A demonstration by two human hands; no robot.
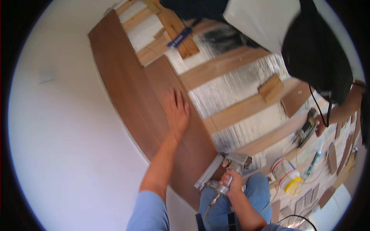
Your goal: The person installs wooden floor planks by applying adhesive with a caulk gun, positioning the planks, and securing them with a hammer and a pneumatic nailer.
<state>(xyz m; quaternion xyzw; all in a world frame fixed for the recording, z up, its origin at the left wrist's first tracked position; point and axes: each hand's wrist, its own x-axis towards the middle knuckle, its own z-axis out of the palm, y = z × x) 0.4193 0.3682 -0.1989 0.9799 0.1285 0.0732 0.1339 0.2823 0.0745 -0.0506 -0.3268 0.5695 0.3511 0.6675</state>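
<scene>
My left hand [175,109] lies with fingers apart on a reddish-brown floor plank [196,154], which runs beside another long brown plank [108,57] along the white wall. My right hand [231,181] is wrapped round the grip of a silver pneumatic nail gun [239,161], held over the near end of the planks beside my knees; a hose runs from its fitting. Whether its nose touches the wood I cannot tell. Pale wooden battens [227,61] with silver foil [243,73] between them lie to the right of the planks.
A co-worker [316,50] is at upper right, a hand [319,127] on a power tool [306,127]. A blue tool [179,37] lies on a loose board at the top. A white bucket [281,169], hoses and scrap boards [331,158] lie at right. The wall [65,134] fills the left.
</scene>
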